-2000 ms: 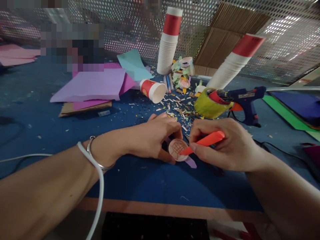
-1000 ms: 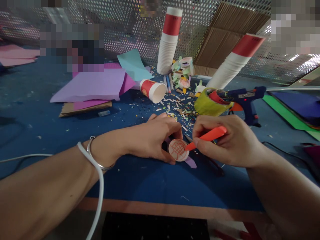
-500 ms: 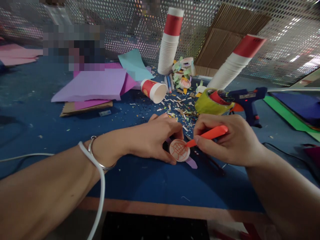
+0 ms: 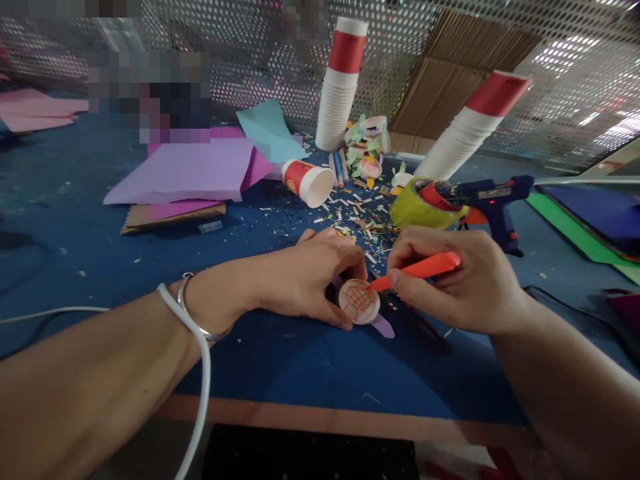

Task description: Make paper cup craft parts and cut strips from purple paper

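Observation:
Between the thumb and fingers of my left hand (image 4: pixel 320 277) is a small round paper cup base (image 4: pixel 359 303), its pale face covered with an orange line pattern. A purple paper strip (image 4: pixel 384 327) sticks out from under its lower right edge. My right hand (image 4: pixel 450 280) grips an orange marker (image 4: pixel 425 268), its tip at the upper right of the disc's face. Dark scissors (image 4: pixel 423 327), partly hidden, appear to lie on the table beneath my right hand.
Paper scraps litter the table beyond my hands. A tipped paper cup (image 4: pixel 307 183), a blue glue gun (image 4: pixel 500 200) by a yellow roll-like holder (image 4: pixel 425 213), two cup stacks (image 4: pixel 340 87), purple paper sheets (image 4: pixel 190 170) and small paper crafts (image 4: pixel 367 143) stand around. A white cable (image 4: pixel 203 373) crosses my left wrist.
The marker tip has shifted slightly up and left along the disc's upper right part. My left hand and the disc stay in place.

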`<state>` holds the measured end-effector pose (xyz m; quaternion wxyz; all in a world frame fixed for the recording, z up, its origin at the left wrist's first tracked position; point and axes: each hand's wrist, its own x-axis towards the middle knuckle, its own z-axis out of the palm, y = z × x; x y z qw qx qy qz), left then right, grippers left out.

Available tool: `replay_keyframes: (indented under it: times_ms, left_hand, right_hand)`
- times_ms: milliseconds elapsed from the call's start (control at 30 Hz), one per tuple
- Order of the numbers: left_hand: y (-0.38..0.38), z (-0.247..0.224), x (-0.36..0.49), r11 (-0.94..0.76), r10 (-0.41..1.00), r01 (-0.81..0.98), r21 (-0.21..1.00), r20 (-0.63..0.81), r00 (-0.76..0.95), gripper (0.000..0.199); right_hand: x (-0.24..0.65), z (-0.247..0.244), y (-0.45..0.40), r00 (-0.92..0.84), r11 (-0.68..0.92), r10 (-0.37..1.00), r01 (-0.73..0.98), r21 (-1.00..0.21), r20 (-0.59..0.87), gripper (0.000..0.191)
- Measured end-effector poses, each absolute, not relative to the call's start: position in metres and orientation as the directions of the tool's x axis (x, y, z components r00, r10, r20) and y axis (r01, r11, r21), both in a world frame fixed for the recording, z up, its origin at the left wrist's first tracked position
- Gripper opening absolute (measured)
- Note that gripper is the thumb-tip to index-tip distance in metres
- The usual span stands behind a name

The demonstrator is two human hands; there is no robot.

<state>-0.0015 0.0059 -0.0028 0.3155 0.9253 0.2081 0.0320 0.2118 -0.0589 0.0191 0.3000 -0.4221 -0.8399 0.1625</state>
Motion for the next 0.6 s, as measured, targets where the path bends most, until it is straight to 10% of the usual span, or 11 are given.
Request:
replay_keyframes:
  times_ms: [600]
  left_hand:
    - [0.0061,-0.0022,-0.0019,-0.712,0.407,0.371,0.597,-0.080,0.910,0.053]
  right_hand:
    - [0.2091,0.0134,-0.0579,-0.482,0.636,0.771,0.628,-0.449,0.417,0.017]
